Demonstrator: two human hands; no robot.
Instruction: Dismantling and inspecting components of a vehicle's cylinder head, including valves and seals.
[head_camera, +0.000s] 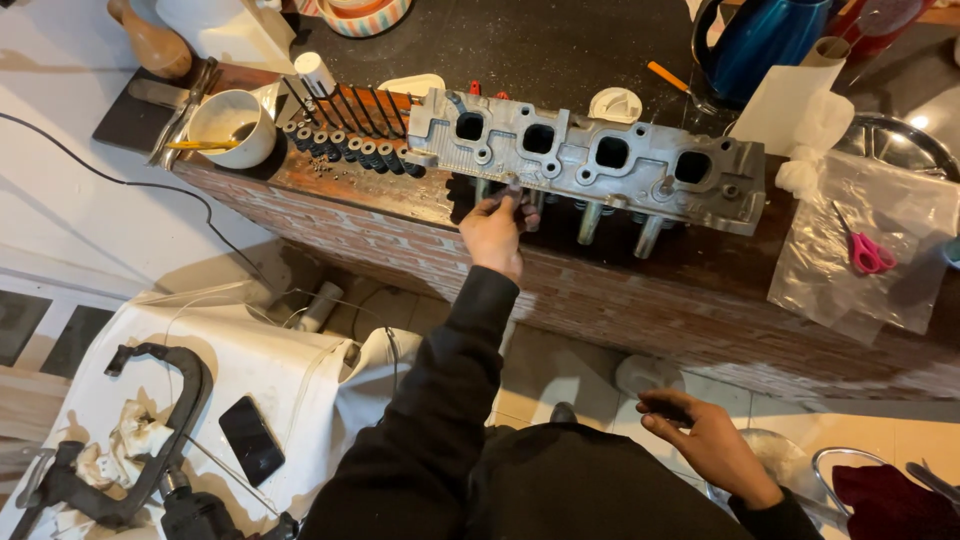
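Note:
A grey metal cylinder head (590, 160) with four square ports lies on a brick-fronted counter (640, 290). Several valve stems with springs (590, 222) stick out of its near side. My left hand (495, 232) reaches up to that side, fingers pinched on a small dark part at one valve. My right hand (705, 435) hangs low near my lap, fingers curled around a small dark object I cannot make out.
A row of black valves and springs (345, 140) lies left of the head beside a white bowl (232, 125). Pink scissors (868, 252) rest on a plastic bag, a blue kettle (760, 35) stands behind. A black clamp tool (150, 440) and phone (250, 438) lie on white cloth below.

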